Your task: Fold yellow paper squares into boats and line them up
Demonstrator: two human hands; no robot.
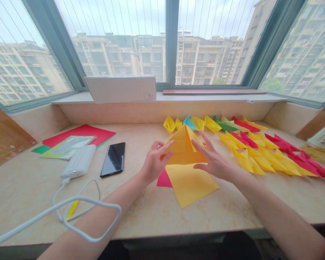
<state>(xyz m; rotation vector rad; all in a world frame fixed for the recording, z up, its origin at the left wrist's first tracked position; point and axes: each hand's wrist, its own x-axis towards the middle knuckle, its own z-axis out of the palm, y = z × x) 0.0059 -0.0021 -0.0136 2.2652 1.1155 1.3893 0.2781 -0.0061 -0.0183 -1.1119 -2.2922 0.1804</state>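
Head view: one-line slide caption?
Left hand grips partly folded orange paper, right hand at its edge, near a flat yellow sheet; origami boats stand beyond, rightward.

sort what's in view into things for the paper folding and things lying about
Folding job: partly folded orange-yellow paper at the left hand and right hand; flat yellow paper sheet below; multicoloured folded paper shapes; probably flat red paper sheet at left.

Apparently lying about: black rectangular phone; white oblong power bank; looped white cable; long white box.

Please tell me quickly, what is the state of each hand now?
Left hand: closed, holding the folded yellow paper by its left side.
Right hand: open, fingers spread, touching its right side.
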